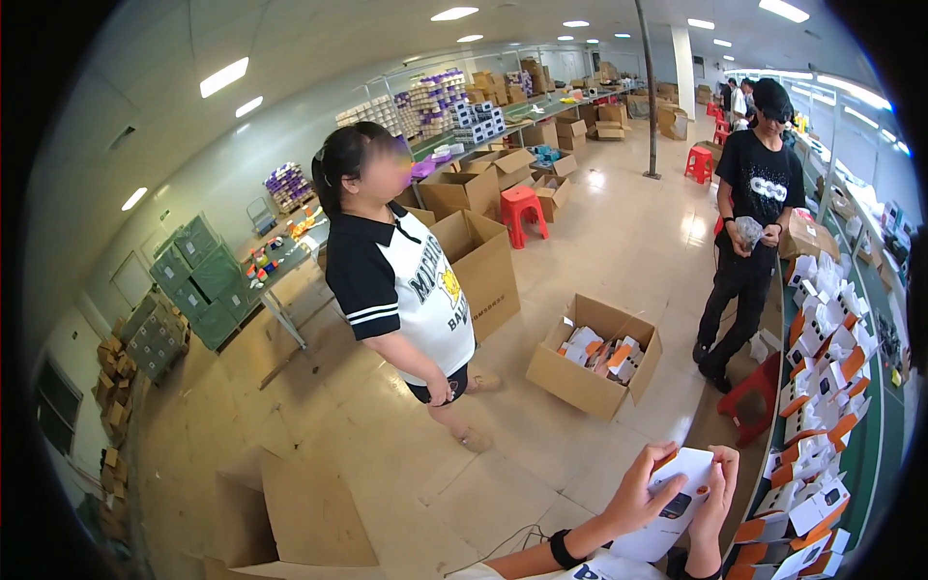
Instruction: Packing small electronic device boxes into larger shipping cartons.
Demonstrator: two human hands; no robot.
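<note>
At the lower right, a white product box (646, 539) with a picture of a dark device and orange touches is held up between my two hands. My left hand (640, 491) grips its left side, thumb across the front face. Around the right edge of the same box curl the fingers of my right hand (716, 488). A dark band circles my left wrist. Close by on the right, many similar white and orange boxes (817, 425), several with flaps up, crowd the green bench (865, 454).
An open carton (580, 394) of small boxes stands on the floor ahead. A person in a white and black shirt (401, 261) stands at centre left; another in black (759, 193) handles a clear bag by the bench. Red stools (522, 208) and a large carton (314, 512) occupy the floor.
</note>
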